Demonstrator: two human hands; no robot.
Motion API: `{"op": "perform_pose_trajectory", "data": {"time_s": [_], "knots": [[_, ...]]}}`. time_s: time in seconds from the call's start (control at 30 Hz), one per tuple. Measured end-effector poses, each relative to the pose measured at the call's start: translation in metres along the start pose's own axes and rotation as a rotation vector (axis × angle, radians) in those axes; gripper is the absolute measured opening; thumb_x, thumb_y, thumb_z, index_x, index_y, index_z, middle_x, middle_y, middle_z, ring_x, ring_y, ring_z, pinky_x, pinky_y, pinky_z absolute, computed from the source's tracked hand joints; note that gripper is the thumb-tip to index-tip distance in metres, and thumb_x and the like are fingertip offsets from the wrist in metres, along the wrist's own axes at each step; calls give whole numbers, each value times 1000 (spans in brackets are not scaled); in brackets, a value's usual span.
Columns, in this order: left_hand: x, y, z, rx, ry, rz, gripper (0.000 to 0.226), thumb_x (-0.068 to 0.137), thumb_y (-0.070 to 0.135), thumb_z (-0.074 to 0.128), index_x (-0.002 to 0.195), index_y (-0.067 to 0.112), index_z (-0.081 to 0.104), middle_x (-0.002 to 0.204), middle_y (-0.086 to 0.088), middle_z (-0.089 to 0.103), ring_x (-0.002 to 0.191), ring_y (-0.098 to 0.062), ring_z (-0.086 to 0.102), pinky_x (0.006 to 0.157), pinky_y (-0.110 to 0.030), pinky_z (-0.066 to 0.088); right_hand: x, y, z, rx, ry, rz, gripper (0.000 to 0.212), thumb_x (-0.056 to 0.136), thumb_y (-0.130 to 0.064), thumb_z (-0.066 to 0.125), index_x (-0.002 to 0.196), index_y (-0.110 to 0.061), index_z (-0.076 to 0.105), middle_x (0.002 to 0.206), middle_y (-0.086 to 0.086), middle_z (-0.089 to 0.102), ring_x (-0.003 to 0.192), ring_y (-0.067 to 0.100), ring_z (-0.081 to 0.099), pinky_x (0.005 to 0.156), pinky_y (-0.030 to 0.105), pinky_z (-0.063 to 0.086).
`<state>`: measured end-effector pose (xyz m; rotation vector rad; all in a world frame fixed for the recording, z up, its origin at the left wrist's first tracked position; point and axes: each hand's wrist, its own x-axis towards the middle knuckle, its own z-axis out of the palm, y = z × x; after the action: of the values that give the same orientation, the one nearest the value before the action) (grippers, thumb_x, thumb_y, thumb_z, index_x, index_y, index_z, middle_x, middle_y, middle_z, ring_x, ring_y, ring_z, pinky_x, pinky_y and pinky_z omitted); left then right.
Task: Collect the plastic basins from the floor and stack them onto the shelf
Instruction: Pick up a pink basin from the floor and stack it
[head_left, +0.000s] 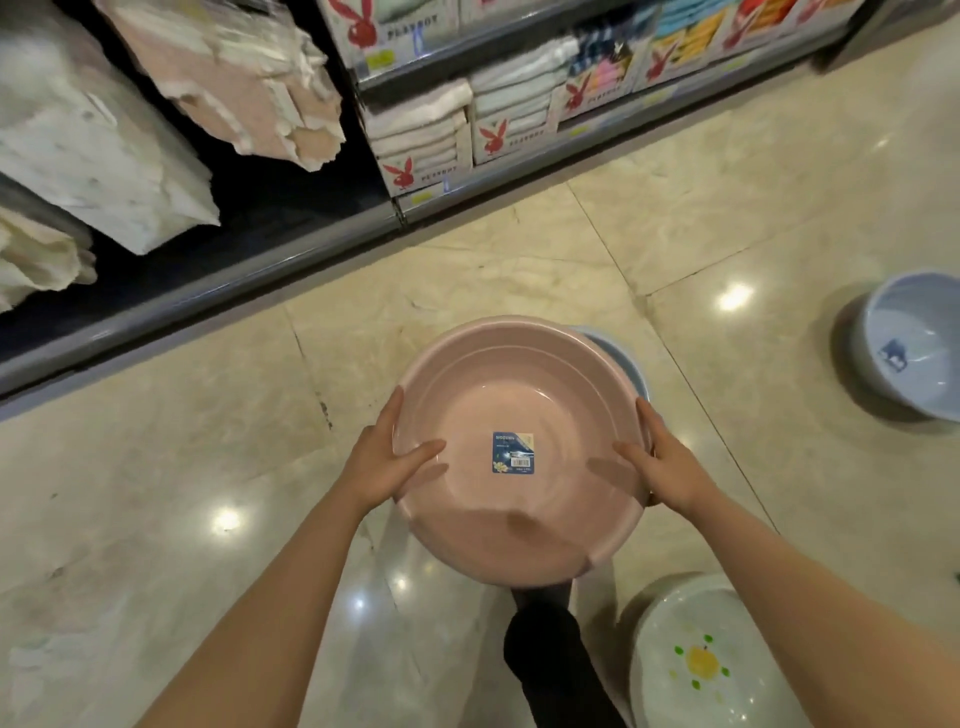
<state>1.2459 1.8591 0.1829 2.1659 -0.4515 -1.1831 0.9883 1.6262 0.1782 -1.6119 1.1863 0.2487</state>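
A round pink basin (519, 395) with a blue label on its bottom is held up above the floor in the middle of the view. My left hand (387, 457) grips its left rim, thumb inside the bowl. My right hand (660, 462) grips the right rim the same way. Behind the pink basin, the edge of a blue basin (626, 358) shows on the floor. Another blue basin (914, 348) stands on the floor at the right edge. A white basin (696, 660) with a yellow fruit print sits at the lower right. The dark shelf (218, 280) runs along the upper left.
Wrapped bedding packs (104, 140) hang over the left shelf bay. Boxed towels (431, 130) fill the shelves at the top centre and right. My dark trouser leg (550, 660) is below the pink basin. The glossy tiled floor (156, 493) spreads left.
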Motion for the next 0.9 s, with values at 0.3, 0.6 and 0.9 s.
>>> {"op": "perform_pose_trajectory", "data": {"time_s": [0.3,0.6,0.9], "knots": [[108,53,43,139,-176,79,102,76,52,73,152,39,6,157,-1,26,141,-21,33,111,-39,37,51,32,-48,197,60,45,52,78,-36,64,100,-73,35,84,-45,58,68,12,66,53,52,58],[213,19,111,314,-305,152,111,73,50,77,153,36,1,160,10,18,145,-16,26,115,-39,31,114,111,-21,256,244,106,65,85,-37,62,133,-58,24,97,-62,41,86,-24,53,69,16,44],[267,-36,148,350,-466,71,105,78,55,69,153,34,0,161,13,12,146,-12,20,114,-30,23,164,193,23,231,294,223,69,87,-46,58,147,-28,30,146,-6,42,134,19,41,101,31,33]]}}
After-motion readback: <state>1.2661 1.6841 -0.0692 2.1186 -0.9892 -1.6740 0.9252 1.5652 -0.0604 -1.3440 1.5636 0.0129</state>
